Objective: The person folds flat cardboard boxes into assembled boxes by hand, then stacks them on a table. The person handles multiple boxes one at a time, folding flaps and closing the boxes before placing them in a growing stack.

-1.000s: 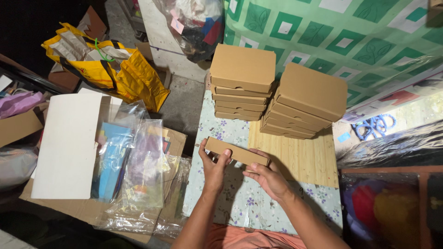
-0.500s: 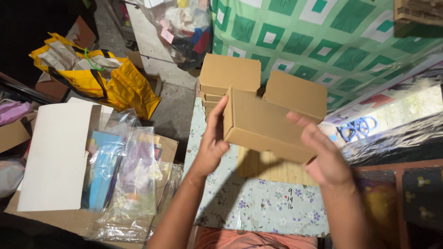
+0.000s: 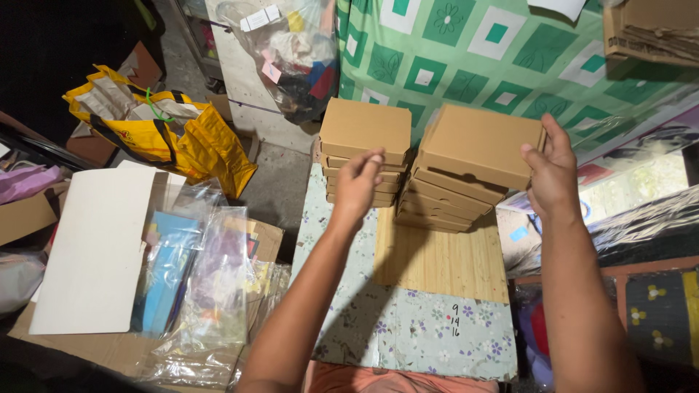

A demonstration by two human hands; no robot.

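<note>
A: Where was the flat brown cardboard box at that moment?

B: It lay on top of the right-hand stack of boxes, at about one o'clock from the middle of the tabletop. The right hand was at its three o'clock edge, thumb along the side and fingers curled over the far corner, pinching the box at that end.

A: And the left hand?

B: It hovered apart from that box, in front of the left-hand stack at eleven o'clock. Its fingers were drawn loosely together, with nothing seen between them.

A: Which step did that look like?

B: Judging by the grip, the setting of a finished box onto the pile, with the box almost seated. It sat a little askew over the boxes beneath, so the next move seemed to call for squaring its edges with the stack and letting go gently so that nothing slid.

A: What else was around?

B: A bamboo board under the stacks, flowered covering on the tabletop, clear plastic sleeves and a white card sheet on a carton at nine o'clock, and a yellow bag at ten o'clock on the floor.
</note>
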